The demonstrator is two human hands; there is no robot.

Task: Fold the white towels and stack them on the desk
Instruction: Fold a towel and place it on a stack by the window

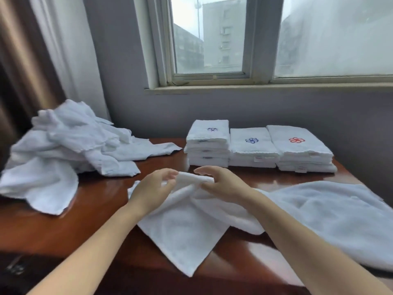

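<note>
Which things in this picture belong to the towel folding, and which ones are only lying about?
Belong to the job: left hand and right hand, both gripping the towel; unfolded pile; left stack, middle stack, right stack of folded towels; loose towel on the right; desk.
Only there: window; curtain.

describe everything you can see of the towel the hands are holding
The white towel looks like soft terry cloth and is plain, with no embroidery showing. It is unfolded and rumpled. The left hand and right hand pinch a bunched edge, lifted off the desk. The rest drapes onto the glossy reddish-brown top, with one corner pointing at the near edge. Its right side meets a larger white towel; whether they overlap is unclear.
</note>
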